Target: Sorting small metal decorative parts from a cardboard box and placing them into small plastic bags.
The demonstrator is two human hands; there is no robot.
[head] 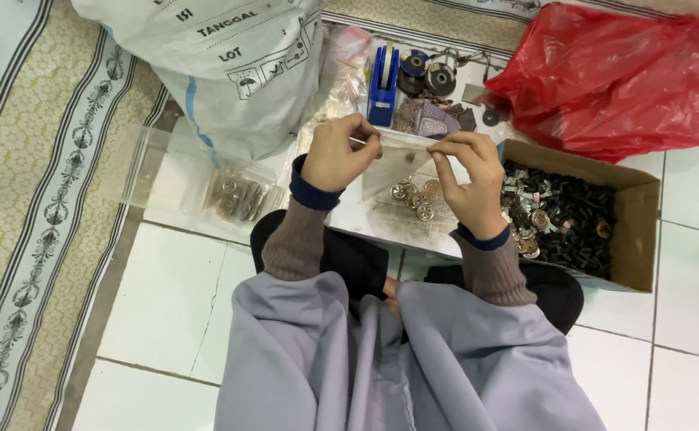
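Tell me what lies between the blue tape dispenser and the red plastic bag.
In the head view, dark round tape rolls and small metal pieces lie between the blue tape dispenser and the red plastic bag.

- Left hand (335, 153) raised, fingers curled, thumb and forefinger pinched.
- Right hand (469, 179) level with it, fingertips pinched.
- Both forearms angle inward.

White tiled floor (166, 319) bears cardboard box (633, 231), red bag (613, 80)

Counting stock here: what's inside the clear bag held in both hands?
A few round metal buttons lie at the bottom of the clear bag. The left hand and right hand cover its top corners.
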